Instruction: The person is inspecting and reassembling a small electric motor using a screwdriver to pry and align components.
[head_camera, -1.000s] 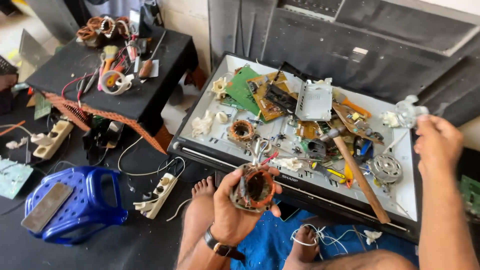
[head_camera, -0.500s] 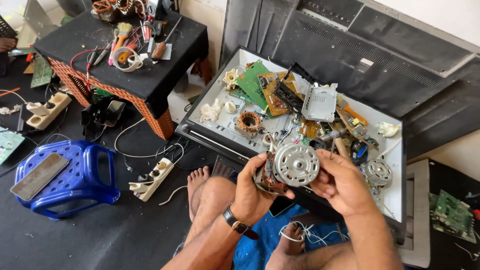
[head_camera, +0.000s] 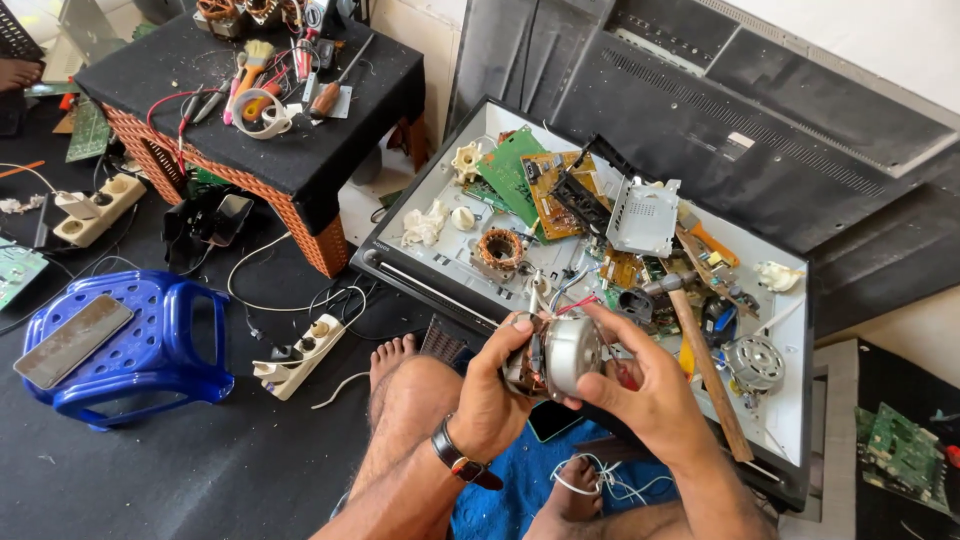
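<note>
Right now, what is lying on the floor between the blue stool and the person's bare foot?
In the head view, a white power strip with its cables lies on the dark floor between the blue stool and the bare foot.

The motor is silver-grey with coppery windings. The stool is bright blue with a dotted pattern. The circuit board is green, the cloth blue, the power strip cream-white.
</note>
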